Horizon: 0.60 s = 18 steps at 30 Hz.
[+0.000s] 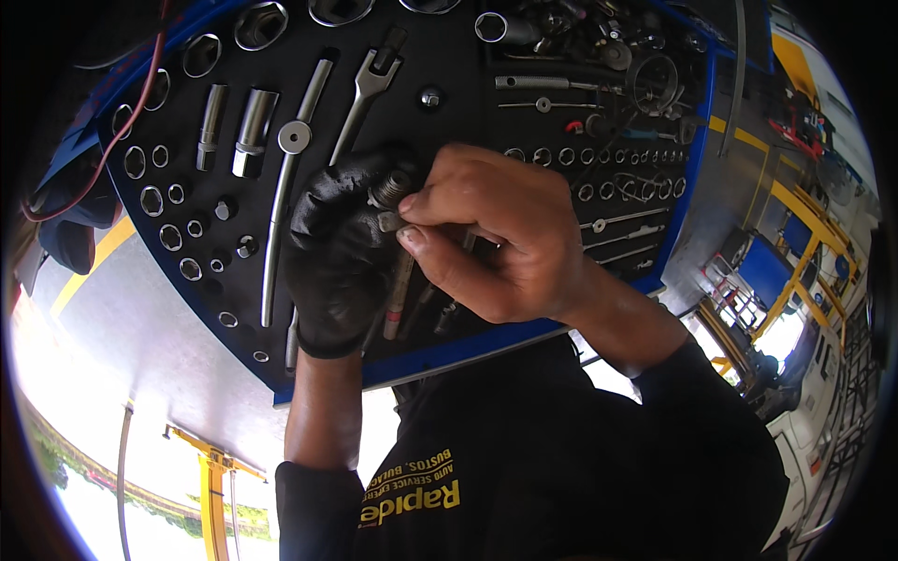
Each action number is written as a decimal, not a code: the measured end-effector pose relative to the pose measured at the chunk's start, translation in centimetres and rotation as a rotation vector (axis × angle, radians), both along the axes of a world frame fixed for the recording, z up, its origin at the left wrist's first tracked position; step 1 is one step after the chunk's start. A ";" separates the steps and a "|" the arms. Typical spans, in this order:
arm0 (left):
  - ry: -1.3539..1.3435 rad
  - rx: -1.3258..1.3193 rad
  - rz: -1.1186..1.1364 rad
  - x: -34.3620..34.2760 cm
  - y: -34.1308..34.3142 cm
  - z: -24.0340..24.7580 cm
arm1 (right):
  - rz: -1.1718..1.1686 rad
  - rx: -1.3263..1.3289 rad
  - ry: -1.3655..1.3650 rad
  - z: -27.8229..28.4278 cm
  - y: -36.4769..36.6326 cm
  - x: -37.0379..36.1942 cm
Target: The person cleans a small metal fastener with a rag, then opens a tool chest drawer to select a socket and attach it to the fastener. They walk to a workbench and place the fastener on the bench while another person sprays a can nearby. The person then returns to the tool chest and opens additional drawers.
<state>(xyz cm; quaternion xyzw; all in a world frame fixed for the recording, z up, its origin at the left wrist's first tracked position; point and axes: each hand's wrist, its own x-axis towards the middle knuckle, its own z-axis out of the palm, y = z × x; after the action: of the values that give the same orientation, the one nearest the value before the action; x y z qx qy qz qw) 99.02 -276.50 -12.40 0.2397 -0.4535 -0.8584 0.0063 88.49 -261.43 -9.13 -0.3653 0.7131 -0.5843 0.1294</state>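
My left hand [339, 248] wears a black glove and is closed around a small metal part with ridges like a thread or coil [397, 183]. The part's ridged end sticks up out of the glove beside the thumb of my right hand [510, 234]. That hand is bare, and its thumb and forefinger pinch a small grey metal piece [388, 222] right against the ridged part. Whether the two pieces are joined cannot be made out. Both hands are above a black tool tray [440, 56]. Below them lies a slim rod with a red band [395, 318].
Blue edging [458, 360] borders the tray. Long-handled tools lie left of my hands, including a bar with a round disc [295, 137] and a fork-ended handle [374, 79]. Sockets [152, 200] sit at left, with more rows at right. Loose parts [599, 37] crowd the far right corner.
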 end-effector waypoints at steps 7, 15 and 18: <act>0.035 0.093 0.033 -0.2 0.2 0.1 | -0.159 -0.019 -0.580 1.5 1.4 -0.1; 0.126 -0.148 -0.024 -0.1 0.4 -0.4 | -0.230 0.197 -0.738 2.3 0.6 0.9; 0.159 -0.125 -0.021 -0.2 0.7 -0.4 | -0.218 0.187 -0.542 2.0 0.6 1.0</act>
<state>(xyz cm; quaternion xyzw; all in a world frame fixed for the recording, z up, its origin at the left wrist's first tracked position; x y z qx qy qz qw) 98.81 -275.78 -12.81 0.1650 -0.5066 -0.8449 0.0481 89.50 -260.82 -7.14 -0.1039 0.7382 -0.6028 0.2845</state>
